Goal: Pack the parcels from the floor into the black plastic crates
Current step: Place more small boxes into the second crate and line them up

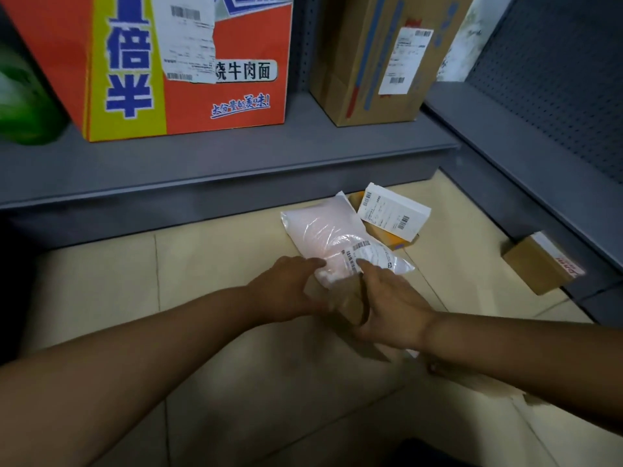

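Observation:
A pink plastic mailer bag (323, 227) with a barcode label lies on the tiled floor, its near end raised over a brown cardboard parcel (350, 306). My left hand (286, 291) holds the bag's near left corner between fingers and thumb. My right hand (387, 305) presses its straight fingers against the label and the brown parcel's right side. Behind the bag, a white box (392, 210) leans on a flat yellow-brown parcel (391, 239). A small brown box (539, 266) sits on the floor at the right. No black crate is in view.
A grey metal shelf (219, 163) runs across just behind the parcels, holding a large orange noodle carton (188, 62), a brown carton (381, 55) and a green bag (23, 96). A second grey shelf unit (539, 153) closes the right side.

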A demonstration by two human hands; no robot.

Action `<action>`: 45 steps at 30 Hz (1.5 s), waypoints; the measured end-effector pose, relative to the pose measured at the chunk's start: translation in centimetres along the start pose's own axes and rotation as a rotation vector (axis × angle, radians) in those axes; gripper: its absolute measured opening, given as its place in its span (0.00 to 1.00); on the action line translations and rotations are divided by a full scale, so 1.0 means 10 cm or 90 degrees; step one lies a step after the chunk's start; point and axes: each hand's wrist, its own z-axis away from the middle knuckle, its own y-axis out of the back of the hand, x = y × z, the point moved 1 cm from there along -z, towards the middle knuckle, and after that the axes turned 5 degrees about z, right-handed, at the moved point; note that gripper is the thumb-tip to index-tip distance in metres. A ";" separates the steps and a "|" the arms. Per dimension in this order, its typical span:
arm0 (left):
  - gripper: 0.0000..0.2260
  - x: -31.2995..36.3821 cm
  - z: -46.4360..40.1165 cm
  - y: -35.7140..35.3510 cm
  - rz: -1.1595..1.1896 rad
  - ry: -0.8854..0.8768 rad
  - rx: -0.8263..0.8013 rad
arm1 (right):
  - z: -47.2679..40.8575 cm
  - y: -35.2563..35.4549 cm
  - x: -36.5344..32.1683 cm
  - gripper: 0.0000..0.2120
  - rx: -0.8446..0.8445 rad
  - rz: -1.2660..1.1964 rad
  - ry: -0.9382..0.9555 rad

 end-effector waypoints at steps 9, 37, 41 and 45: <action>0.16 -0.01 0.25 0.67 0.411 0.059 0.030 | -0.32 0.37 -0.74 0.48 0.312 0.112 0.182; 0.42 -1.44 3.13 2.36 -0.128 -0.035 0.718 | -1.19 1.60 -3.73 0.51 0.351 0.099 0.534; 0.40 -1.73 3.59 2.36 -0.214 0.016 0.865 | -1.19 1.64 -4.56 0.57 0.263 0.050 0.541; 0.37 -2.00 3.88 2.28 -0.244 0.071 0.984 | -1.12 1.49 -5.27 0.56 0.163 -0.027 0.502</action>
